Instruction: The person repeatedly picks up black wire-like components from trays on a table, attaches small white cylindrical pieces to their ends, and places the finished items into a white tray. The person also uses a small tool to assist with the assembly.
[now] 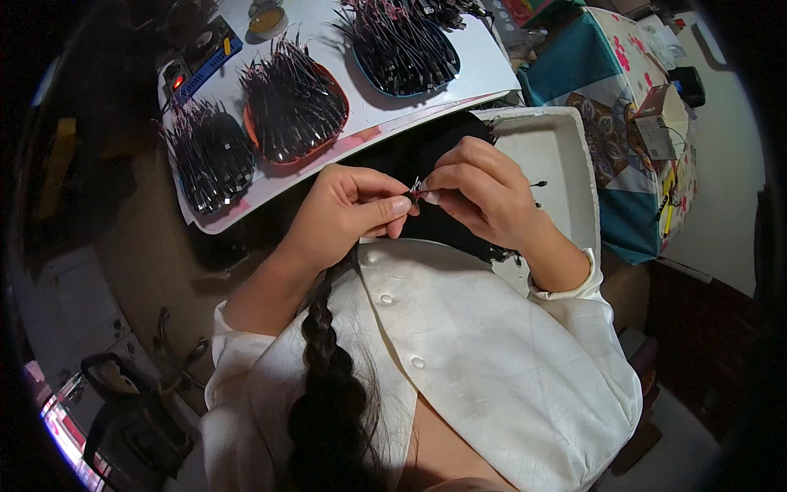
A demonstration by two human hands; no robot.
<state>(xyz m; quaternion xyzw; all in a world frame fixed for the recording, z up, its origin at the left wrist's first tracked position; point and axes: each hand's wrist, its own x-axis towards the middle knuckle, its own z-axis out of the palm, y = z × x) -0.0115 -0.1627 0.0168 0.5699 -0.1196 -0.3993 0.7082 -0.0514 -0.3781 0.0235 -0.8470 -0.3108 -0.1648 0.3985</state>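
My left hand (348, 209) and my right hand (485, 193) meet above my lap, fingertips nearly touching. Between thumb and forefinger, my left hand pinches a small dark cable end (416, 190) with thin light wire tips. The right thumb and fingertips close on the same wire tips from the other side. Most of the cable is hidden behind the fingers. On the white table ahead, bundles of short black cables with metal plugs lie in an orange bowl (345, 107) and a blue bowl (452, 75). Another black cable bundle (211, 156) lies at the table's left end.
A white foam box (574, 156) stands just right of my hands, a few black cable pieces in it. The white table (373, 123) has its near edge beyond my left hand. A blue power strip (209, 70) lies back left. At right stands a cloth-covered table (566, 66).
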